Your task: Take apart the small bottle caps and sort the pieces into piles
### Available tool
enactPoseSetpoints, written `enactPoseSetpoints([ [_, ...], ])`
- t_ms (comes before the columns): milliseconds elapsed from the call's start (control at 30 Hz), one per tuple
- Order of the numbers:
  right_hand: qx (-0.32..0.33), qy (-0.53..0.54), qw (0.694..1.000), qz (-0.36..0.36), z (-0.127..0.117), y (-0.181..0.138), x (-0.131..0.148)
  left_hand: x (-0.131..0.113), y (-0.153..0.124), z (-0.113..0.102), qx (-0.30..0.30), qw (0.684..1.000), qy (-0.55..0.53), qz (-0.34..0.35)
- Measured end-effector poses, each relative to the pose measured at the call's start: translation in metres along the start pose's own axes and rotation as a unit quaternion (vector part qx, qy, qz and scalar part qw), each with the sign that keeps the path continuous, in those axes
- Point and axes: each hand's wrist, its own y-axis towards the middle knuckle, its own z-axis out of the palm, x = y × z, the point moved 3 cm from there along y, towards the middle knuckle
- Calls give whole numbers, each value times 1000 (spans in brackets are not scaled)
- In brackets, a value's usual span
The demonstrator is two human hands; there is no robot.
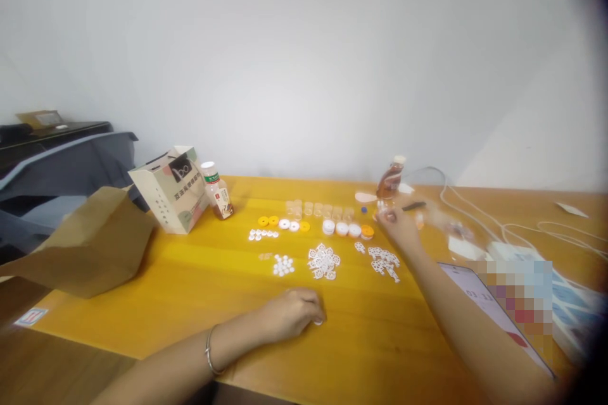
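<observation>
My left hand [293,314] rests on the table's near part, fingers curled down, with a small white piece [318,323] showing at the fingertips. Farther off, my right hand [398,226] reaches to the back right, fingers closed; what they grip is too blurred to name. A brown-labelled bottle [391,178] stands just behind it. Between the hands lie a pile of white spoked pieces [323,261], a flatter group of similar white pieces [384,259] and small white round pieces [283,265]. Behind these run white and orange discs [342,228] and clear little cups [320,209].
A paper gift bag [173,193] and a white-capped bottle [217,190] stand at the back left, beside a brown paper bag [102,240]. On the right are a phone or tablet [475,288], white cables [468,205], a black stick [414,205] and a blue cap [363,209].
</observation>
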Motion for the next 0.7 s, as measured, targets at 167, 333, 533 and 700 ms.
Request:
enactPoseSetpoints([
  [167,54,63,996,-43,-17,-40,31,25,-9,-30,-77,994,38,-69],
  [333,222,157,953,-132,-10,-122,64,96,-27,-78,-178,954,80,-225],
  [533,339,224,898,-172,7,-188,79,145,-36,-86,-177,927,147,-296],
  [700,348,213,894,-184,11,-199,80,146,-33,-79,-171,924,164,-301],
])
